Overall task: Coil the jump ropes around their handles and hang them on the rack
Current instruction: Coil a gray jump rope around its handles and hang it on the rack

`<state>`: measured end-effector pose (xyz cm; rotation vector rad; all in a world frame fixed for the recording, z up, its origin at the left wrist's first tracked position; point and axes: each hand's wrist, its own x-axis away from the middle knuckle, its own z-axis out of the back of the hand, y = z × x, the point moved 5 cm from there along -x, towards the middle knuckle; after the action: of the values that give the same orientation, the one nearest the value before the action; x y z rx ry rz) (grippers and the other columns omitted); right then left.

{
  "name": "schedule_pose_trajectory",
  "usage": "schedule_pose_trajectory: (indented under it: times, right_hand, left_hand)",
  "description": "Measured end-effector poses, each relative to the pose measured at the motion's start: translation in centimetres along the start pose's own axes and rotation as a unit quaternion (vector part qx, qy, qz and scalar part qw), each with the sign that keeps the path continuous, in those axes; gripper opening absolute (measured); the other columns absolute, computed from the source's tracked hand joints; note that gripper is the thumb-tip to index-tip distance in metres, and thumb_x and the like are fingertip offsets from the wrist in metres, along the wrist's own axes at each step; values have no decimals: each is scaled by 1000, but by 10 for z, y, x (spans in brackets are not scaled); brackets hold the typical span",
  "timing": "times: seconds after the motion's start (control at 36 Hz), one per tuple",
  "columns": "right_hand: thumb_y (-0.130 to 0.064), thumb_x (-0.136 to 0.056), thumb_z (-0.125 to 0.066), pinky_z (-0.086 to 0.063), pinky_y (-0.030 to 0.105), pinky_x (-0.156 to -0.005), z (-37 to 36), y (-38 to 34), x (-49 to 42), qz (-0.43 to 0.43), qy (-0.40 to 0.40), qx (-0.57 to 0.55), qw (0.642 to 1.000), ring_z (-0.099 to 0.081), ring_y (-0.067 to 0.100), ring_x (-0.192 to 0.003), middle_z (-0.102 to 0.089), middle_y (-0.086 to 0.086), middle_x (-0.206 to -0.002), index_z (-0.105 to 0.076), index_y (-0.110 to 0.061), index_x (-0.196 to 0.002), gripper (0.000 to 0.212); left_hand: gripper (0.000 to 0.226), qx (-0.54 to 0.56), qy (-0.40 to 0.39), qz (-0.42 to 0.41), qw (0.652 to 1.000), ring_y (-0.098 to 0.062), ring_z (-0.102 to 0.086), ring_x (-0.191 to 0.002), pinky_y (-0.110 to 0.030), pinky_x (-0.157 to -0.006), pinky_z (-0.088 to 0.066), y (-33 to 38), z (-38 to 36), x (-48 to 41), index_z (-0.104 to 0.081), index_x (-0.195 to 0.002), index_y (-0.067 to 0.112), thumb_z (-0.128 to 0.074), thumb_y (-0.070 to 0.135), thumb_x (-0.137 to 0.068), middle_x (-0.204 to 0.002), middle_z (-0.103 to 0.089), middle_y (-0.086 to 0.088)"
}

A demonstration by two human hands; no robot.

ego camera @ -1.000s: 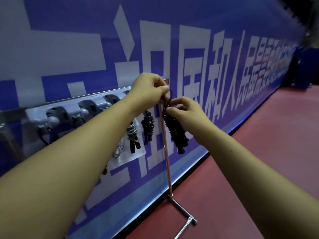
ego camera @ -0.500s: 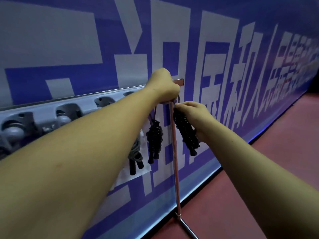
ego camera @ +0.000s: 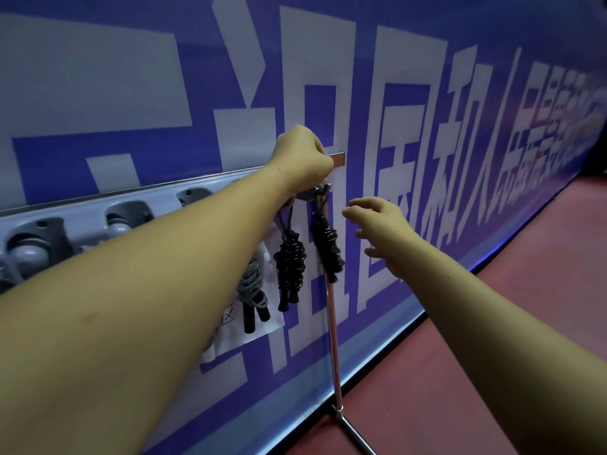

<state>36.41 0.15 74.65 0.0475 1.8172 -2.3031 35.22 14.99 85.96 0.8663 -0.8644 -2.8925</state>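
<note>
A coiled black jump rope (ego camera: 325, 247) hangs by its loop from the last hook (ego camera: 316, 193) at the right end of the grey wall rack (ego camera: 98, 211). My left hand (ego camera: 303, 159) is curled at that hook, its fingers closed on the top of the rope's loop. My right hand (ego camera: 377, 229) hovers just right of the bundle, fingers spread and touching nothing. A second black coiled rope (ego camera: 290, 262) and a grey coiled rope (ego camera: 251, 285) hang from hooks to the left, partly behind my left forearm.
The rack's support pole (ego camera: 333, 336) drops from its right end to a metal foot (ego camera: 356, 435) on the red floor (ego camera: 492, 323). Several rack hooks (ego camera: 126, 218) on the left carry no rope. A blue banner wall (ego camera: 427, 93) runs behind.
My right hand has let go of the black coiled rope and moved off to the right, opening. The rope now hangs from the end hook. My left hand stays at the hook.
</note>
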Motion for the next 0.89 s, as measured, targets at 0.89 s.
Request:
schedule_pose_trajectory:
  times: [0.89]
  right_hand:
    - [-11,-91,-57,-52,38,-62,187,546,304,-446,6,158,881,-60,30,-71,-69,25,-87,-68,8,-103,25]
  left_hand:
    - [18,36,-612,-3,790,-42,-72,-84,-45,-69,-59,-6,-561,463,-69,-88,4,-50,4,-87,-86,-74,-24]
